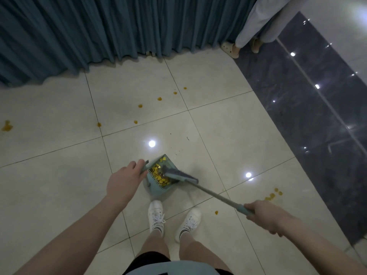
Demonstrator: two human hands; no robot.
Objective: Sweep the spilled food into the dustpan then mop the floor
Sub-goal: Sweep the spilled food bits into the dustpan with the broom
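Your left hand (124,180) grips the dustpan (158,178) handle; your right hand (264,215) is closed around the broom (179,175) handle.

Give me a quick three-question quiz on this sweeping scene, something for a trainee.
1. True or false: the dustpan already holds yellow food.
2. The right hand grips: A the dustpan, B the broom, C a mop.
3. What is left on the floor tiles near the curtain?
Key: 1 true. 2 B. 3 orange spots.
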